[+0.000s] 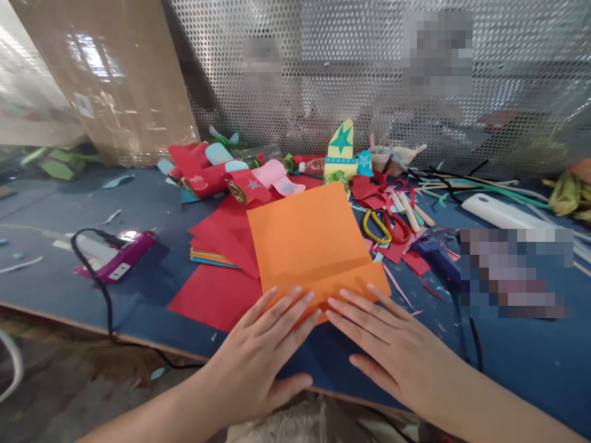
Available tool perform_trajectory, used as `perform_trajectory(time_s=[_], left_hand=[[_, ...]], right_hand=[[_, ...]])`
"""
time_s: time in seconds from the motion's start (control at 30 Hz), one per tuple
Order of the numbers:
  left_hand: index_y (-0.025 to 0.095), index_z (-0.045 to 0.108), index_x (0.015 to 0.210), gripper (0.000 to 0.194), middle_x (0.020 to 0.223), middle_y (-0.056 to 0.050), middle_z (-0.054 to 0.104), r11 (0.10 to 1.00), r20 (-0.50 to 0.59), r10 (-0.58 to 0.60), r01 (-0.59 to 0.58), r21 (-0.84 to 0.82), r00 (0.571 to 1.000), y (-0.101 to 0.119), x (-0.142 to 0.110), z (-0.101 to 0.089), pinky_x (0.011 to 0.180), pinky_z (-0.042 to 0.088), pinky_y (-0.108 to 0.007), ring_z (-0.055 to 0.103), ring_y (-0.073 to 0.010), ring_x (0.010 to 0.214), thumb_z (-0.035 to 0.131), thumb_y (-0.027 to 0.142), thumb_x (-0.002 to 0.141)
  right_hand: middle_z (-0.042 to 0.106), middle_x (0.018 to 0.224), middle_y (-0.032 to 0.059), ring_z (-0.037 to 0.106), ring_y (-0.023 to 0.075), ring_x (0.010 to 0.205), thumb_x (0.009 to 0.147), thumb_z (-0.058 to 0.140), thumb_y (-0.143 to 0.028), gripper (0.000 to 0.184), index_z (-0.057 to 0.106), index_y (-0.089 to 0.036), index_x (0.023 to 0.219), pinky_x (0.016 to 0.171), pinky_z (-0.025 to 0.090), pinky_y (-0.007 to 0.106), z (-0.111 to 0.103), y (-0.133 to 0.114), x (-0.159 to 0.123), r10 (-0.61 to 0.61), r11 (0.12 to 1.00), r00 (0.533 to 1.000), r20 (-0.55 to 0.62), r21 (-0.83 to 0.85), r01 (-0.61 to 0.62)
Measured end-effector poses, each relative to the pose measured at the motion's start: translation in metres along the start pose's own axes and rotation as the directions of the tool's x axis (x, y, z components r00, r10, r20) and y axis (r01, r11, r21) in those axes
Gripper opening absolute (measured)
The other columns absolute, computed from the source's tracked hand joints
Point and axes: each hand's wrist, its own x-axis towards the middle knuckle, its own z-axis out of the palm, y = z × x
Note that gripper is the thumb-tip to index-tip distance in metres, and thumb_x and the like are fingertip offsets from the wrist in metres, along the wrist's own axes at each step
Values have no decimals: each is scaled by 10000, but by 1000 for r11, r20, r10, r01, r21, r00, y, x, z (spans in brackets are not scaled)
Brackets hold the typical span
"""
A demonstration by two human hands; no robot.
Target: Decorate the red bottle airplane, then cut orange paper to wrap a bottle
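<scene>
An orange sheet of paper (305,231) lies on the blue table, with its near part folded over in a flap toward me. My left hand (268,344) rests on the near left of the flap, its fingers stretched out and spread. On the right side of the same flap, my right hand (388,341) lies flat with fingers extended. Both sets of fingertips touch the paper and neither hand grips anything. Beneath the orange sheet, red paper (217,295) and a small stack of coloured sheets (215,257) stick out at the left.
Yellow-handled scissors (376,227) lie among red scraps to the right, near a blue glue gun (441,261). Decorated bottle crafts (217,175) line the back. A purple power strip (122,255) with a black cord sits left. A cardboard sheet (124,80) leans against perforated metal.
</scene>
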Motion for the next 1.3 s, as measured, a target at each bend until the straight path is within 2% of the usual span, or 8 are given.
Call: perform_trajectory(time_s=[0.1,0.27,0.5,0.67,0.8,0.9,1.13,1.3], left_hand=[[178,302,1433,642,1496,-4,305,999,59,43,-41,-23,997,4,-7,0,1154,-65,-365,212,-191,1395,429,497,890],[181,228,1456,639,1500,23,284,998,123,18,-10,-60,992,5,-15,2,1146,-85,-346,217,-167,1393,391,479,915],[190,224,1459,673,1454,-13,380,988,129,-69,86,-131,989,1,-29,-6,1164,63,-339,344,-175,1343,440,489,897],[193,313,1429,665,1427,-33,423,980,102,-4,24,-199,995,-12,-45,-9,1148,204,-325,417,-184,1299,532,445,853],[198,431,1360,566,1351,-33,521,974,24,-60,64,-217,998,-20,-49,-7,1117,305,-346,468,-191,1261,560,381,840],[217,514,1287,465,1281,-15,585,971,-50,-31,18,-238,998,-25,-43,-7,1053,404,-300,514,-170,1216,578,300,835],[223,558,1245,420,1250,-27,608,973,-53,-42,29,-228,998,-26,-39,-11,998,467,-309,546,-183,1183,584,294,832],[174,469,1327,519,1309,-59,560,986,-70,-1,-10,-165,998,-21,-54,2,1063,397,-374,459,-210,1268,580,245,825]], right_hand=[[317,1493,-14,344,177,1353,925,435,-325,582,246,-210,1463,1139,258,391,5,1,0,-4,996,997,81,85,-2],[333,1487,-12,354,179,1348,942,415,-332,586,191,-233,1474,1103,318,409,9,1,-4,44,989,989,140,131,-63],[385,1456,-15,420,189,1307,934,410,-409,654,98,-260,1488,1076,334,430,-2,13,-29,156,988,977,145,-3,-157],[417,1436,17,485,251,1253,916,407,-433,688,73,-267,1493,1002,392,513,-7,18,-50,243,967,965,99,-100,-233],[479,1400,55,511,278,1225,908,413,-455,600,292,-230,1451,979,427,519,-7,21,-53,311,948,949,57,-85,-306],[598,1277,110,573,274,1145,925,370,-454,486,544,-151,1261,937,483,471,-6,27,-44,430,903,902,46,-21,-429],[652,1034,134,608,291,992,875,456,-407,323,592,-162,1036,846,513,464,2,38,-18,585,799,811,2,166,-577],[667,829,50,659,214,708,806,522,-367,244,458,-232,999,631,547,355,5,38,-11,719,540,682,136,508,-671]])
